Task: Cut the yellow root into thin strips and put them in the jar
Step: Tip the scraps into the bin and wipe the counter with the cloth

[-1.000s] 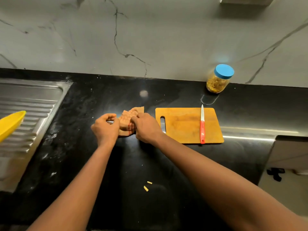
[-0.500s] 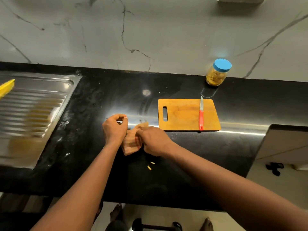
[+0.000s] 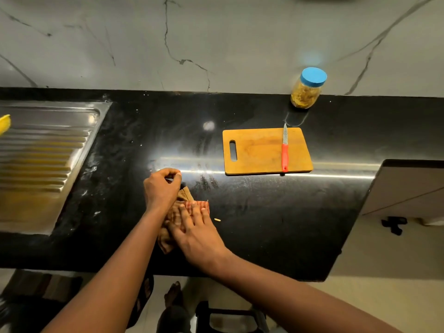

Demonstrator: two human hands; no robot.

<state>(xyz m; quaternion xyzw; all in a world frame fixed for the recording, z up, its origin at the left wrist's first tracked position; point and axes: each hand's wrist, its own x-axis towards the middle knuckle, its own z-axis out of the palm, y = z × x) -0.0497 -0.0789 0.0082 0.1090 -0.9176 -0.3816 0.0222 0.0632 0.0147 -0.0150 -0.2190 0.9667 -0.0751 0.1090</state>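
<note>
A clear jar (image 3: 305, 96) with a blue lid, yellow strips inside, stands at the back of the black counter by the wall. The wooden cutting board (image 3: 257, 152) lies in front of it, and a red-handled knife (image 3: 285, 153) rests on its right side. One small yellow strip (image 3: 217, 219) lies loose on the counter. My right hand (image 3: 195, 230) presses flat, fingers straight, on a brown checked cloth (image 3: 183, 195) near the counter's front edge. My left hand (image 3: 161, 188) is curled just left of the cloth, thumb against fingertips; nothing shows plainly in it.
A steel sink drainboard (image 3: 45, 150) fills the left, with a yellow object (image 3: 4, 123) at its far edge. The counter (image 3: 276, 212) steps back at the right by a pale cabinet (image 3: 408, 188). Feet and a dark stool show below.
Both hands and the cloth slid from beside the board toward the counter's front edge. My right hand went from bunching the cloth to lying flat on it.
</note>
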